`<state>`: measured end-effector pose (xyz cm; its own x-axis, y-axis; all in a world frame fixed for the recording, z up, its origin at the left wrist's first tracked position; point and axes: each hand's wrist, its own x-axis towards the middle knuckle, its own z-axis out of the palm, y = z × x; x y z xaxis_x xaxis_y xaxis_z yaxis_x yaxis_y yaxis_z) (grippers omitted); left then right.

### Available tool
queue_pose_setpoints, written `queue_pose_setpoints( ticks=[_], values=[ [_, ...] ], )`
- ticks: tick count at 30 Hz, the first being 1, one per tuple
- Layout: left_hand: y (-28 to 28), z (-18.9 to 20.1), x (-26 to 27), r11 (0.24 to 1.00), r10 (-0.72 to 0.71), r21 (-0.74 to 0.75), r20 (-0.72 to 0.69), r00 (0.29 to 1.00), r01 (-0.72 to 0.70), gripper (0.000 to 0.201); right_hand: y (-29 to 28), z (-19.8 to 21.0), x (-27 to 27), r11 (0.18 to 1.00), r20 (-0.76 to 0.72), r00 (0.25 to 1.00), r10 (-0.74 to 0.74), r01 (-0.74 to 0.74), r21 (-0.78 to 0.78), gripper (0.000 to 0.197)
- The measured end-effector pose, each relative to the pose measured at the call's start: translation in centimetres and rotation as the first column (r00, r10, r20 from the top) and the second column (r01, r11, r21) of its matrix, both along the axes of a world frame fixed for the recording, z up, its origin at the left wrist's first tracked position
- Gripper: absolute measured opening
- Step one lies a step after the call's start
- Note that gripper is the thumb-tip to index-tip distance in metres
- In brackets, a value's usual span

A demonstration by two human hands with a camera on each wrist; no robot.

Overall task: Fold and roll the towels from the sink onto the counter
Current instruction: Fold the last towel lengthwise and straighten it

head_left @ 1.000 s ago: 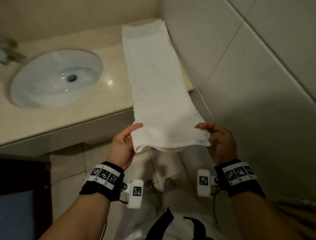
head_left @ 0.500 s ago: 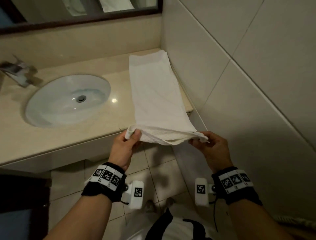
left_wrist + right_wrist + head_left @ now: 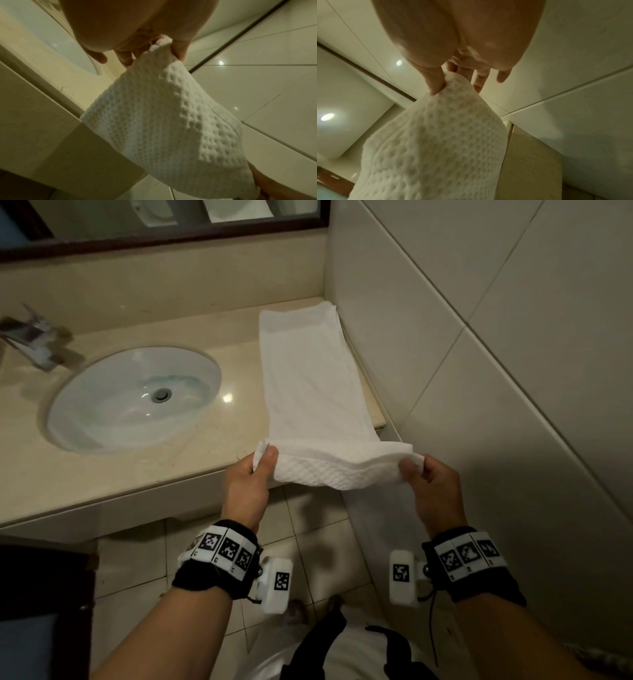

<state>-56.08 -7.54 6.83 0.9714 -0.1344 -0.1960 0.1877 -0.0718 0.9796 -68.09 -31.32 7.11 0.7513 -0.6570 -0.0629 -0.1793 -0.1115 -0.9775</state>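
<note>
1. Against the frame half a second back, the near end of the long white waffle-weave towel (image 3: 315, 392) sits a little farther forward, at the front edge of the beige stone counter (image 3: 113, 474), and its short flap hangs under the held edge rather than bunching loosely.
2. A second back that end hung well off the counter toward the floor; now only a narrow waffle-textured strip droops between the hands.
3. The left hand (image 3: 248, 479) pinches the towel's near left corner, thumb on top, fingers curled beneath.
4. The right hand (image 3: 430, 491) pinches the near right corner the same way, thumb over the cloth.
5. Both wrists are level, palms facing each other, and the towel's edge is stretched between them.
6. Beyond the hands the towel lies flat along the counter, its far end by the tiled wall (image 3: 428, 344).
7. Forward and left of the left hand lies the oval white sink basin (image 3: 102, 412), which holds no cloth.
</note>
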Motion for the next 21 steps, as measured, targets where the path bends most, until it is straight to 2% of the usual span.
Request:
queue_pose_setpoints(
  ticks=[4, 7, 9, 13, 14, 17, 19, 21],
  values=[
    [-0.4, 0.1, 0.5, 0.999, 0.02, -0.027, 0.031, 0.999, -0.02, 0.012, -0.9, -0.1, 0.8, 0.998, -0.067, 0.998, 0.007, -0.011, -0.06, 0.003],
    [-0.4, 0.5, 0.6, 1.0, -0.009, -0.028, 0.104, 0.995, 0.012, 0.031, -0.8, 0.2, 1.1, 0.998, -0.044, 0.999, -0.004, 0.002, -0.057, 0.014],
    [-0.3, 0.4, 1.0, 0.997, -0.065, -0.034, 0.117, 0.991, 0.069, 0.03, -0.5, 0.4, 1.3, 0.999, -0.024, 1.0, 0.018, -0.019, -0.049, 0.011],
    [-0.4, 1.3, 1.2, 0.993, -0.113, -0.011, 0.036, 0.993, 0.114, 0.032, -0.4, 0.7, 1.8, 0.999, 0.014, 0.999, 0.043, -0.043, 0.002, 0.045],
    [-0.4, 1.8, 1.3, 0.993, -0.118, -0.013, 0.005, 0.993, 0.118, 0.032, -0.5, 0.9, 1.9, 0.999, 0.006, 0.999, 0.047, -0.047, 0.019, 0.046],
    [-0.1, 2.3, 1.8, 0.992, -0.129, 0.005, -0.074, 0.989, 0.129, 0.027, -0.8, 1.3, 1.9, 0.996, -0.036, 0.995, 0.091, -0.091, 0.026, 0.034],
    [0.6, 2.0, 2.5, 0.983, -0.185, -0.005, -0.109, 0.977, 0.186, 0.008, -1.3, 1.2, 1.7, 0.988, -0.045, 0.986, 0.157, -0.157, 0.009, 0.031],
    [1.5, 1.8, 2.8, 0.953, -0.299, 0.026, -0.089, 0.95, 0.302, 0.03, -1.6, 0.9, 1.6, 0.97, -0.085, 0.968, 0.237, -0.24, -0.023, 0.044]
  ],
)
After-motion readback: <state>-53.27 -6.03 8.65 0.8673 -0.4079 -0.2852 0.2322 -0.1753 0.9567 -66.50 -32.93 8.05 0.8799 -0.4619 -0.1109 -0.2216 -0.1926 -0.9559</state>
